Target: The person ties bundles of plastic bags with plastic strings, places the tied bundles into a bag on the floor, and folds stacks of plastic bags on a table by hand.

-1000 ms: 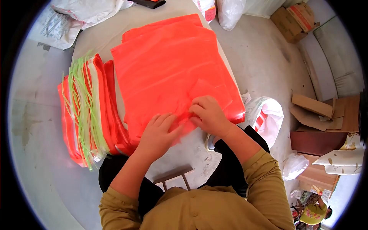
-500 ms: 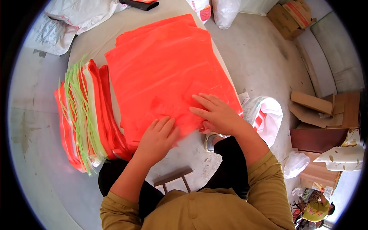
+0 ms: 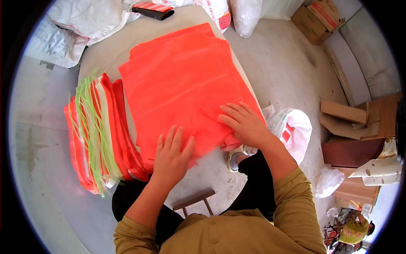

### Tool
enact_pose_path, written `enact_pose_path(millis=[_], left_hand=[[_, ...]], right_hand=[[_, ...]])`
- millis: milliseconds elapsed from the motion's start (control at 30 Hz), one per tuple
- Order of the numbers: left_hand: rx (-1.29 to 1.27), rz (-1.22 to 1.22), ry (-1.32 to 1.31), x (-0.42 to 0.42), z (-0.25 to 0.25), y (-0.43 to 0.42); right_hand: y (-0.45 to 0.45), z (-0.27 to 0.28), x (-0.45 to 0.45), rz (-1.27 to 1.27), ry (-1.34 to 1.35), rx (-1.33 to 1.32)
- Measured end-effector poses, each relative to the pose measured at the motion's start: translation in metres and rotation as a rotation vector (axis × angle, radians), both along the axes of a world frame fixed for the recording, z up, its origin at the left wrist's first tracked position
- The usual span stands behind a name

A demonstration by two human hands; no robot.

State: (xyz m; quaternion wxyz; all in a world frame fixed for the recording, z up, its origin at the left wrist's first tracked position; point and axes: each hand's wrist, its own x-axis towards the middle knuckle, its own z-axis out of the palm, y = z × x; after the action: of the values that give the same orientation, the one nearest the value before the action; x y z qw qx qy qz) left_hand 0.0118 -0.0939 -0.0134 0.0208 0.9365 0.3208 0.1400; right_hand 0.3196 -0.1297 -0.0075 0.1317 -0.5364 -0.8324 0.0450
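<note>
L hand (image 3: 173,154): ctr of frame, palm down, fingers spread apart on near edge of red plastic sheets (image 3: 177,80).
R hand (image 3: 249,126): right of ctr, palm down, fingers a bit apart, on the sheets' near R corner; can't tell if thumb pinches any.
Red plastic sheets: stacked flat, upper ctr of frame, on beige tabletop (image 3: 103,53); near edge wrinkled btwn hands.
Red/white bundle w/ green strips (image 3: 94,131): L of frame, just beside stack.
Open white sack (image 3: 302,148): R of stack, red/white stripes inside.
Cardboard boxes (image 3: 344,113): R side.
Co-worker (image 3: 353,232): lower R, well apart.
</note>
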Motion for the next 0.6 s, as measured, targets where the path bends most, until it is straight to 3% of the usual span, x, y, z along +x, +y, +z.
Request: enact_pose_path(millis=[267, 433, 600], left_hand=[[-0.068, 0.144, 0.017, -0.018, -0.010, -0.001], [-0.038, 0.121, -0.113, -0.028, -0.001, 0.004], [-0.193, 0.023, -0.099, -0.039, 0.028, 0.010]], right_hand=[[-0.003, -0.007, 0.017, -0.056, 0.011, 0.018], [-0.002, -0.003, 0.025, -0.042, 0.132, -0.016], [-0.005, 0.024, 0.023, -0.072, 0.293, -0.243]])
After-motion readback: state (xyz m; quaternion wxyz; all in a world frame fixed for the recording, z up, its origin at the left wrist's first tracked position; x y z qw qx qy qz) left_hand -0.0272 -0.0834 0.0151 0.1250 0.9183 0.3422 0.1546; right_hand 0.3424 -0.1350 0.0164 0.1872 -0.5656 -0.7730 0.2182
